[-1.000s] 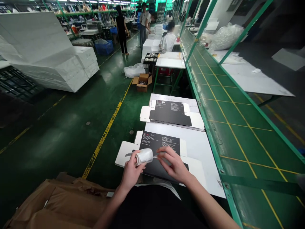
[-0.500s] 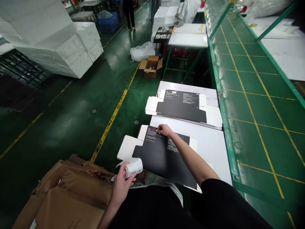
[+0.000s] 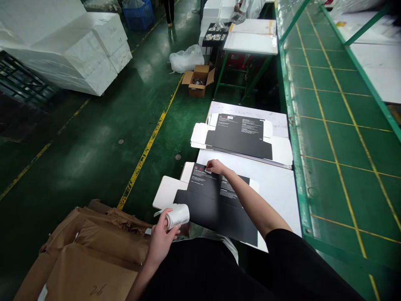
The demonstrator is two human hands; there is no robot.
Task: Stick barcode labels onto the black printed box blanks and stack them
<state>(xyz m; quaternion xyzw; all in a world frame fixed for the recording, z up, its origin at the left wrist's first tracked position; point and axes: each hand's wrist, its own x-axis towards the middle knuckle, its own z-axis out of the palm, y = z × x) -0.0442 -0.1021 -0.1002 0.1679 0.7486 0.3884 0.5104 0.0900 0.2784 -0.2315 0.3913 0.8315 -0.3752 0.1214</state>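
My left hand (image 3: 163, 232) is closed around a roll of white labels (image 3: 178, 216), a loose strip trailing off its left side. Beneath and beyond it lies a flat black box blank (image 3: 203, 205) with white flaps and printed text, resting on a white tabletop (image 3: 275, 196). At the blank's upper edge, near small red logos, my right hand (image 3: 216, 167) pinches a small white label (image 3: 208, 170) against the black surface. Farther back, a second black box blank (image 3: 238, 138) lies on top of others and carries a small white label by its top edge.
Brown paper-wrapped bundles (image 3: 94, 255) stand at the lower left. A green conveyor (image 3: 338, 146) runs along the right. Ahead are an open carton (image 3: 197, 90), a plastic bag (image 3: 187, 58) and another table (image 3: 250, 44). White foam blocks (image 3: 103, 54) sit left; a person's legs (image 3: 169, 12) show behind.
The view has tilted slightly downward. My right hand has settled at the blank's top edge with the label, now lying flatter on the surface. My left hand still holds the roll.
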